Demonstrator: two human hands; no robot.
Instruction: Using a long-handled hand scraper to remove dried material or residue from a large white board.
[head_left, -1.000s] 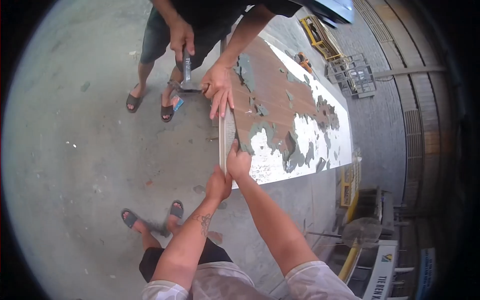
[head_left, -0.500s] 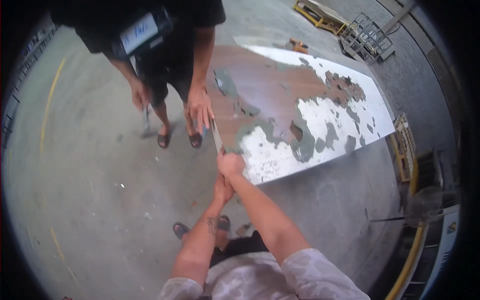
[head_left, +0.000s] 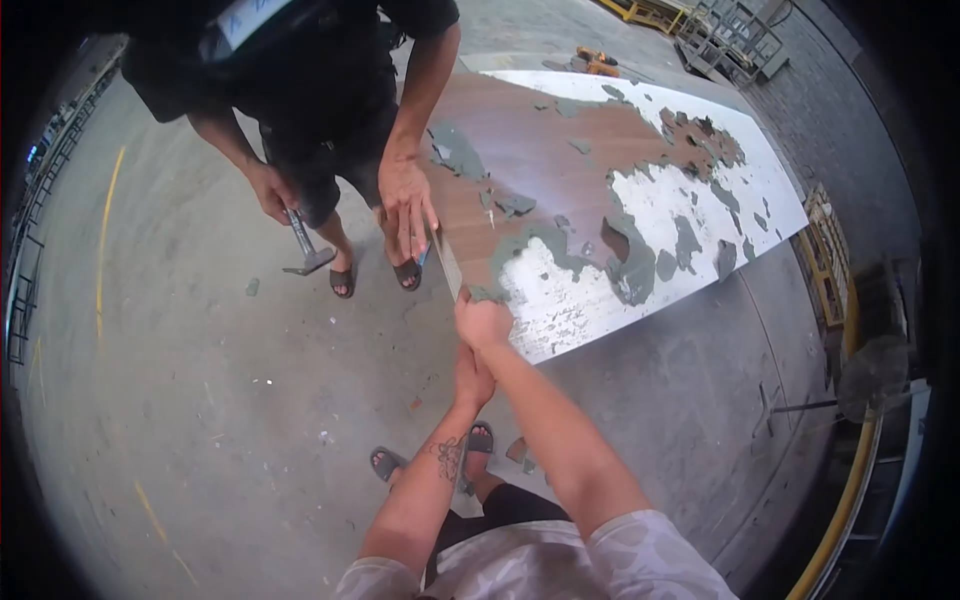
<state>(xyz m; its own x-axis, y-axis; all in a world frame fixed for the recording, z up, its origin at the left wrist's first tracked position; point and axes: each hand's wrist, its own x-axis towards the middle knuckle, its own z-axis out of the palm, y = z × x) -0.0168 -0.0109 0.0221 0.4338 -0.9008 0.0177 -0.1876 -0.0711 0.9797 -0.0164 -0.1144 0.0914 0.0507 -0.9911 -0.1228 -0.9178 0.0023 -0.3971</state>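
A large panel (head_left: 560, 320) has a white face partly covered by brown wood-look sheet (head_left: 470, 215) and ragged grey-green patches. My right hand (head_left: 484, 320) is closed in a fist at its near left corner. Just below it, against the right wrist, is my left hand (head_left: 473, 378); its fingers are hidden. From my right fist a thin pale strip (head_left: 449, 268) runs along the panel's left edge toward a co-worker's hand (head_left: 404, 195), which rests with fingers extended at that edge. The co-worker's other hand (head_left: 268, 192) holds a hammer (head_left: 308, 250), head down.
The co-worker (head_left: 310, 100) stands at the panel's left side. An orange power tool (head_left: 597, 62) lies beyond the far edge. Metal racks (head_left: 735, 40) stand at the far right, and a yellow rail (head_left: 835, 520) curves along the right. Small debris (head_left: 325, 437) dots the concrete floor.
The view has shifted slightly, so the panel and my hands appear a little further right. The co-worker's hammer now shows clearly, raised somewhat from the blur. My grip looks the same.
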